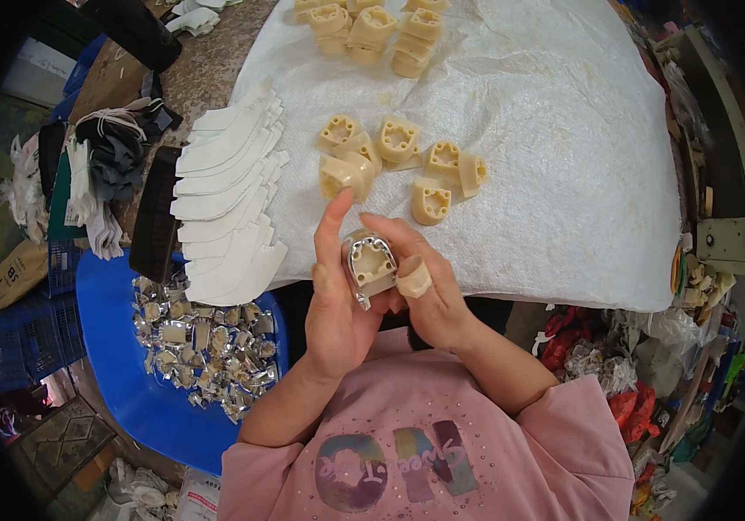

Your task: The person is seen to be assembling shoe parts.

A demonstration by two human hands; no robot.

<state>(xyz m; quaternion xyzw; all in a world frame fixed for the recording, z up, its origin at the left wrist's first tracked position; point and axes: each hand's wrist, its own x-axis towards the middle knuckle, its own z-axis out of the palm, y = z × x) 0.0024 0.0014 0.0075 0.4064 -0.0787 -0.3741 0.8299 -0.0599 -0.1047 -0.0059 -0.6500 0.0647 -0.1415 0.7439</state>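
Observation:
Between my hands, in front of my chest, is a beige shoe heel (371, 266) with a shiny silver band around its curved rim. Its hollow underside with small round holes faces up. My left hand (338, 300) cradles it from the left, index finger stretched toward the table. From the right, my right hand (438, 300) grips it, with a pale wrap (413, 278) on one digit. Fingers beneath the heel are partly hidden. Just beyond my fingertips lie several bare beige heels (359, 161), some leaning on each other.
White sheeting (555, 182) covers the table. Fanned white strips (229, 195) overlap along its left side. More beige heels (372, 30) stand in stacks at the far edge. At lower left, a blue tub (164, 404) holds many silver-covered pieces (207, 347). Bags and scraps (633, 365) crowd the right.

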